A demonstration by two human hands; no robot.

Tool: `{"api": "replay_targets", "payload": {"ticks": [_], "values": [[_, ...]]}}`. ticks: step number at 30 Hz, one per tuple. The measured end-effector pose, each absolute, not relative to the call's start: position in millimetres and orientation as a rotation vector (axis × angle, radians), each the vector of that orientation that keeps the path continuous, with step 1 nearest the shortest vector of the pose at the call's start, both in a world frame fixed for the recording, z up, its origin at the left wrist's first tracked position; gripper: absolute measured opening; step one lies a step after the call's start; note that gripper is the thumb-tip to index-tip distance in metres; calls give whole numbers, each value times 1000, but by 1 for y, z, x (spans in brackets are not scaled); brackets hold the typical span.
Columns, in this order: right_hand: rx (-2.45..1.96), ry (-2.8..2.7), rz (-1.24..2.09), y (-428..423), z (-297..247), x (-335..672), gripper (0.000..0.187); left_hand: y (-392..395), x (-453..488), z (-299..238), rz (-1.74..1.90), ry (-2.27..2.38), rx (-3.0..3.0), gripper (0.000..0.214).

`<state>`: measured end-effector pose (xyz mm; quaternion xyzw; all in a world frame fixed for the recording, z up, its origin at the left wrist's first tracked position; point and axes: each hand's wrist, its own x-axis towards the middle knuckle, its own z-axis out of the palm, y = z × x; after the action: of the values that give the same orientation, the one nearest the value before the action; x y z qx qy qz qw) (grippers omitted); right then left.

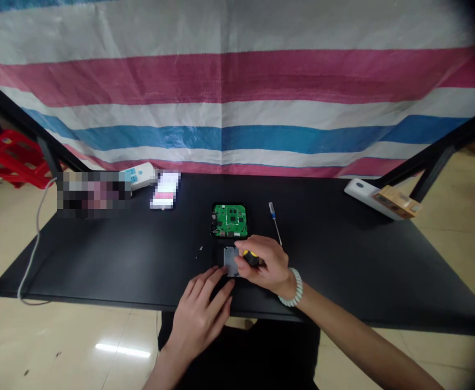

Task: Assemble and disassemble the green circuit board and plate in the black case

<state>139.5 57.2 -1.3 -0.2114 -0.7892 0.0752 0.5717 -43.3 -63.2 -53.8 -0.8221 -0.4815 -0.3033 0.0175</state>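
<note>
The right hand (264,265) is closed around the stubby yellow-and-black handle of a screwdriver (252,258), with the fingers curled over the top of it, a grip that seems chosen for pressing down while turning. The tip is hidden under the fingers, so I cannot tell just where it meets the work. It is held against the right edge of a small grey plate (231,261), which lies flat on the black counter (343,260), near its front edge and about the middle. The plate looks like dull, thin metal, roughly square, with its near side partly covered by the hands. The left hand (202,306) is open and lies palm down, fingers spread, with the fingertips at the plate's near left corner, apparently to keep it from sliding; it grips nothing. Just beyond the plate sits a green circuit board (229,220) in a black housing, face up and close enough to reach. A slim screwdriver (275,221) lies to the right of the board, and some tiny screws (200,249) lie to the plate's left, apart from the hands. Farther off to the left are a power strip (140,176) and a phone (166,189). A striped tarp (237,81) hangs behind the counter.
</note>
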Motion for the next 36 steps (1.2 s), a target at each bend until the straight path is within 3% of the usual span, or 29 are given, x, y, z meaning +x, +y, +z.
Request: {"api": "replay_targets", "payload": {"ticks": [13,21,30,36], "values": [[-489,-1843,222,58,1,144,28,-64,-44,-54,-918,-1519,-2573,34],[-328,-1975,53,53,16,144,32,-65,-41,-58,-946,-1550,-2514,35],[-392,-2067,100,26,27,148,54,-65,-41,-59,-983,-1543,-2504,32],[-474,-2202,267,22,45,152,32,-66,-43,-61,-967,-1551,-2515,35]]}}
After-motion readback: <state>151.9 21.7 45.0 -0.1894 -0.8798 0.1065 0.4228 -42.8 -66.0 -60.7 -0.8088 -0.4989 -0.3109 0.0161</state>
